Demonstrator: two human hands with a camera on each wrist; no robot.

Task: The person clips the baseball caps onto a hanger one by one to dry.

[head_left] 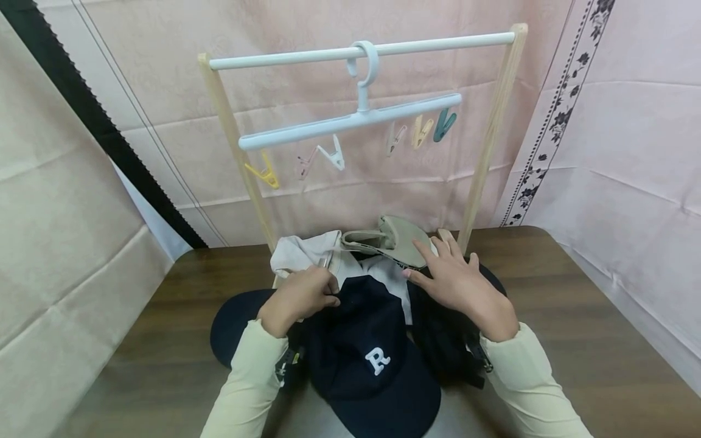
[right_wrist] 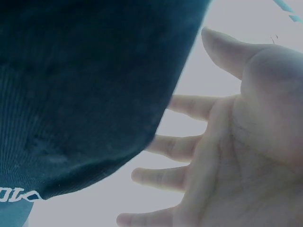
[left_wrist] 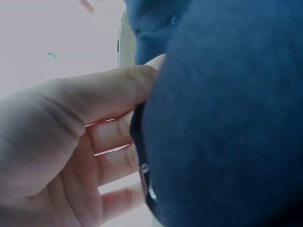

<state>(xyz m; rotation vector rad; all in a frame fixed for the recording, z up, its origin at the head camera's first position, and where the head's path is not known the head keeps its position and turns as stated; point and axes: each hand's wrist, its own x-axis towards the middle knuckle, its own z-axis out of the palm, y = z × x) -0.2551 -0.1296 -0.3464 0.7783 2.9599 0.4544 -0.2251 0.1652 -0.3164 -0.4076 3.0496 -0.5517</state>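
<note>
A navy baseball cap [head_left: 356, 353] with a white letter R on its front lies in the middle, brim toward me. My left hand [head_left: 303, 298] pinches its rear edge; in the left wrist view the thumb [left_wrist: 118, 85] lies on one side of the dark fabric, the fingers behind it. My right hand [head_left: 460, 283] is spread out to the right, holding nothing, near a khaki cap [head_left: 402, 240]. In the right wrist view its straight fingers [right_wrist: 184, 146] are beside a dark cap [right_wrist: 85, 94]; whether they touch it, I cannot tell.
Behind the caps stands a rack with wooden posts [head_left: 493, 134] and a pale bar [head_left: 438, 45]. A light blue hanger [head_left: 350, 121] hangs there with several clips [head_left: 335, 152]. White cloth [head_left: 301, 252], another navy brim [head_left: 238, 319] and dark fabric [head_left: 443, 340] lie around on the wooden table [head_left: 553, 304].
</note>
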